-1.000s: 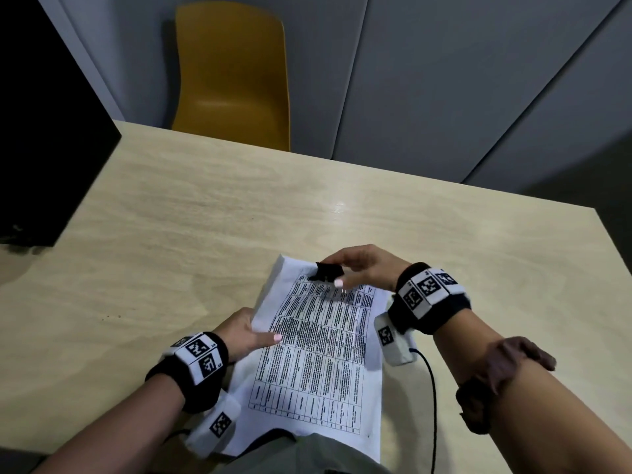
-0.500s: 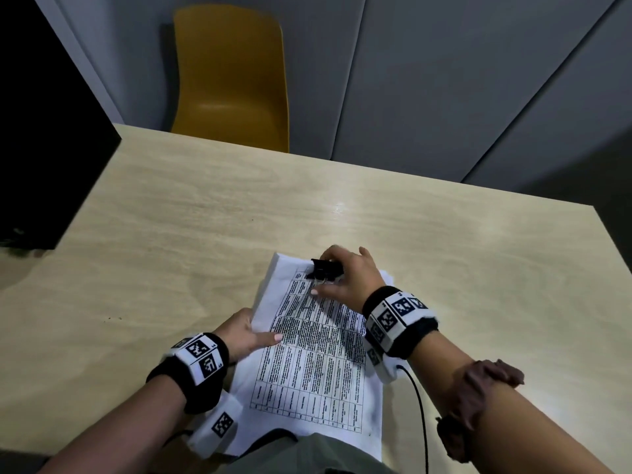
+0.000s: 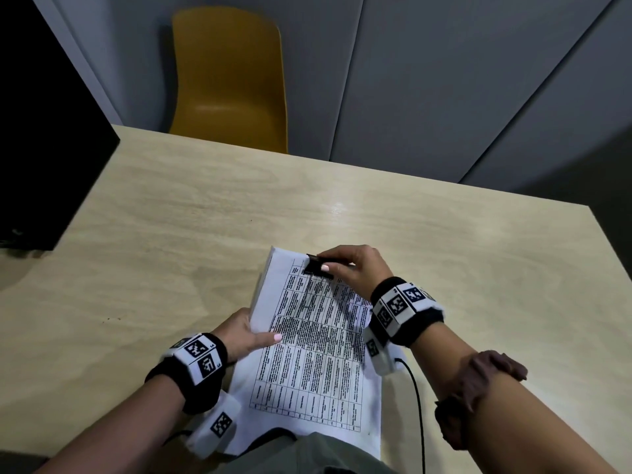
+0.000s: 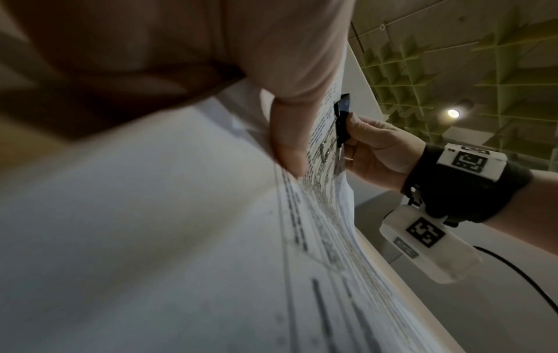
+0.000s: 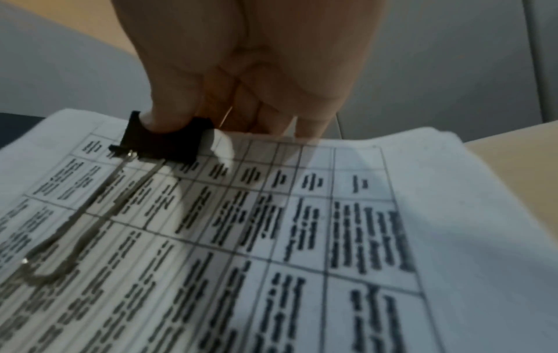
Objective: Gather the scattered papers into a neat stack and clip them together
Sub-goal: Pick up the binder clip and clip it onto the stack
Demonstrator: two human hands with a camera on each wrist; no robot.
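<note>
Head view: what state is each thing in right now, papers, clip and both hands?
paper stack: gathered, far end lifted off the table
binder clip: clamped on the stack's far edge, one wire handle folded flat on the page
left hand: grips the stack's left edge
right hand: pinches the clip

The tabletop (image 3: 212, 213) is pale wood-grain laminate, smooth with a soft sheen. The papers (image 3: 318, 354) are matt white sheets printed with black tables. The binder clip (image 5: 163, 141) has a matt black body and a shiny wire metal handle (image 5: 75, 229). The chair (image 3: 229, 80) looks like smooth mustard plastic.
</note>
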